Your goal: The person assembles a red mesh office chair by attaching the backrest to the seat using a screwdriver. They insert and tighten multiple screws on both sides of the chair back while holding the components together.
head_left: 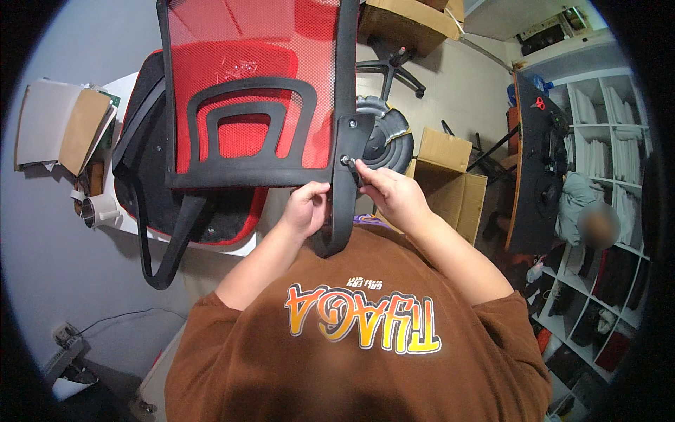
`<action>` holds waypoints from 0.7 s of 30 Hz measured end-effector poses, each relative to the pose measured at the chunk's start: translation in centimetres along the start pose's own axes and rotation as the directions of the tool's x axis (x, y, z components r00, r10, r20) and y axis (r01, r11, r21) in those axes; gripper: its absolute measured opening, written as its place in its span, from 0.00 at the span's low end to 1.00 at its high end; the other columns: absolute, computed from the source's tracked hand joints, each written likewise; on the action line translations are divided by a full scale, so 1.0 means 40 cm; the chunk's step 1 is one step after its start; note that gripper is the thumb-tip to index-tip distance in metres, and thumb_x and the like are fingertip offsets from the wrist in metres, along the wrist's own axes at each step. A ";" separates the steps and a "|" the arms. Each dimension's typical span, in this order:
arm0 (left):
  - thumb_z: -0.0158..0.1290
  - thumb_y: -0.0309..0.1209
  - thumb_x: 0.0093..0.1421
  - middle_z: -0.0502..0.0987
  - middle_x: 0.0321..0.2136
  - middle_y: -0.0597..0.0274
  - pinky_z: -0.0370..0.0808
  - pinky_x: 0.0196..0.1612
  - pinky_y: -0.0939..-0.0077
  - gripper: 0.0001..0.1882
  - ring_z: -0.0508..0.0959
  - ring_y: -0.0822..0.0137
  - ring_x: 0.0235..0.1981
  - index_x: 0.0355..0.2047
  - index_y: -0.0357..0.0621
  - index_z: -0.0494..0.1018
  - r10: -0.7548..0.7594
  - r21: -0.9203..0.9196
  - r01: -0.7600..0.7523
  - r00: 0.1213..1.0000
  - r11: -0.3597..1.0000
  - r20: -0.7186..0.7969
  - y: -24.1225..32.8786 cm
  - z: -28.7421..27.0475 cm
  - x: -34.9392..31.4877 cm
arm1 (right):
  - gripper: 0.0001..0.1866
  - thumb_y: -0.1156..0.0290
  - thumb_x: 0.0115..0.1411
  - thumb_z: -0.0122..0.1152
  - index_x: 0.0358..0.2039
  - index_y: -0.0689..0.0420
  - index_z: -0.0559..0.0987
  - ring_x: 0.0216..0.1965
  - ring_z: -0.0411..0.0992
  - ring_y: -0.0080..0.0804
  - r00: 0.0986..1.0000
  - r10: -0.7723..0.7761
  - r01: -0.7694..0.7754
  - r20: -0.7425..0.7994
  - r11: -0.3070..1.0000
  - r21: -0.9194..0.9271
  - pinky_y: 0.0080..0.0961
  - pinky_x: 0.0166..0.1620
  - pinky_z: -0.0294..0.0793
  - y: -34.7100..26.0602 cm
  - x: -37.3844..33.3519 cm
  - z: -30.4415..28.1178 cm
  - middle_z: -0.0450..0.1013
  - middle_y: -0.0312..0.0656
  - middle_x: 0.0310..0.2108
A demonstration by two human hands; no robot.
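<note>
Brown shirt [337, 380] up close, left grip [306, 209] clasps the black armrest [343, 214], right grip [391, 193] pinches what looks like a slim tool [353, 166] at the bolt [344, 160]: any tilt could strip it!

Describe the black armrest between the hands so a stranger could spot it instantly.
Find the red mesh backrest in the upper part of the picture. Along its right edge, the black armrest runs down between the left hand and right hand. The similar black loop farther left has no hand near it.
</note>
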State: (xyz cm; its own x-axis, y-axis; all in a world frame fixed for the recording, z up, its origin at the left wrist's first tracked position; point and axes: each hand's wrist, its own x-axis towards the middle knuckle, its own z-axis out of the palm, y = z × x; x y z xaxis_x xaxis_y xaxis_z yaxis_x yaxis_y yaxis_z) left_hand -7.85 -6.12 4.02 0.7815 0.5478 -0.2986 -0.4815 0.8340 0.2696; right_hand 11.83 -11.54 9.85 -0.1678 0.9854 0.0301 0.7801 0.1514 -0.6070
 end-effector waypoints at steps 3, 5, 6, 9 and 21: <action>0.43 0.28 0.56 0.79 0.39 0.47 0.72 0.51 0.64 0.18 0.78 0.57 0.42 0.42 0.28 0.73 -0.015 0.010 0.016 0.998 1.000 -0.065 -0.016 -0.050 -0.003 | 0.29 0.64 0.46 0.69 0.51 0.48 0.75 0.33 0.74 0.43 0.999 -0.035 0.035 -0.002 0.999 0.035 0.34 0.36 0.75 0.024 0.026 -0.007 0.71 0.43 0.31; 0.43 0.28 0.55 0.79 0.38 0.48 0.72 0.50 0.63 0.18 0.79 0.57 0.41 0.42 0.28 0.73 -0.032 0.018 0.032 0.999 0.999 -0.044 -0.013 -0.045 -0.005 | 0.31 0.61 0.43 0.71 0.50 0.48 0.75 0.36 0.73 0.42 0.996 -0.082 0.086 -0.042 0.991 0.105 0.33 0.38 0.74 0.021 0.052 -0.024 0.71 0.42 0.34; 0.43 0.28 0.55 0.79 0.37 0.48 0.73 0.49 0.63 0.18 0.79 0.57 0.40 0.42 0.28 0.73 -0.040 0.021 0.041 0.999 0.999 -0.034 -0.013 -0.043 -0.005 | 0.32 0.60 0.41 0.72 0.49 0.48 0.75 0.37 0.72 0.42 0.992 -0.105 0.113 -0.063 0.984 0.140 0.33 0.39 0.74 0.020 0.068 -0.032 0.70 0.42 0.35; 0.43 0.27 0.54 0.79 0.38 0.48 0.72 0.50 0.63 0.18 0.78 0.57 0.42 0.41 0.28 0.73 -0.038 -0.006 0.038 0.997 0.999 -0.070 -0.017 -0.041 -0.006 | 0.26 0.56 0.36 0.74 0.37 0.50 0.80 0.40 0.69 0.41 0.987 -0.162 0.158 0.010 0.973 0.171 0.36 0.43 0.71 0.038 0.104 -0.022 0.70 0.40 0.37; 0.45 0.25 0.55 0.77 0.40 0.50 0.69 0.54 0.65 0.16 0.76 0.60 0.45 0.41 0.28 0.72 0.035 -0.019 -0.037 0.995 0.999 -0.093 -0.024 -0.049 -0.011 | 0.10 0.65 0.55 0.65 0.34 0.58 0.80 0.27 0.70 0.19 0.889 0.453 -0.248 -0.069 0.601 0.760 0.19 0.32 0.70 0.033 0.209 0.102 0.75 0.34 0.25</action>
State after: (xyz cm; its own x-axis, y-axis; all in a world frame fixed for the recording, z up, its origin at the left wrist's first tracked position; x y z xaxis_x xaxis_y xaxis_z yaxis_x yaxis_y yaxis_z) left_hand -8.51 -7.05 2.10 0.7239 0.5806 -0.3728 -0.5177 0.8142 0.2628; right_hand 8.99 -3.44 6.05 0.2459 0.9498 -0.1936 0.0530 -0.2126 -0.9757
